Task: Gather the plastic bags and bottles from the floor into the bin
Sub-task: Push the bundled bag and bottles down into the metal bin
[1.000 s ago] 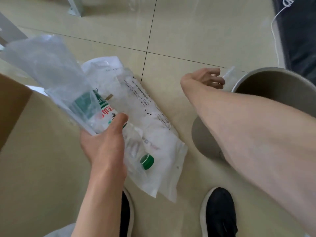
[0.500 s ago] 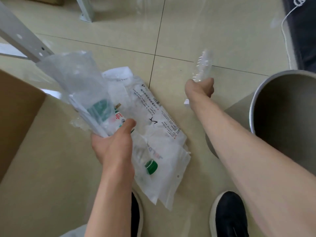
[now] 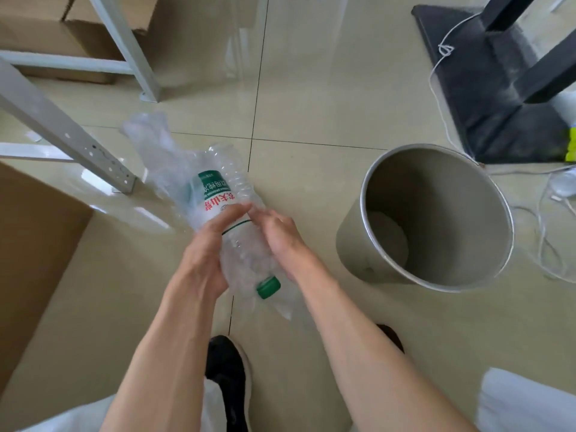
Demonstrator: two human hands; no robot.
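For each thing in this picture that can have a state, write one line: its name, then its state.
Bottle: capped, crumpled, held in both hands.
Plastic bags: bunched against the bottle, off the floor.
Bin: upright, open, nearly empty.
Left hand: gripping the bottle.
Right hand: gripping the bottle.

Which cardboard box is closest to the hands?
The big brown box at the left edge, just beside the left hand. The other cardboard boxes sit far off in the top-left corner, behind the white metal frame.
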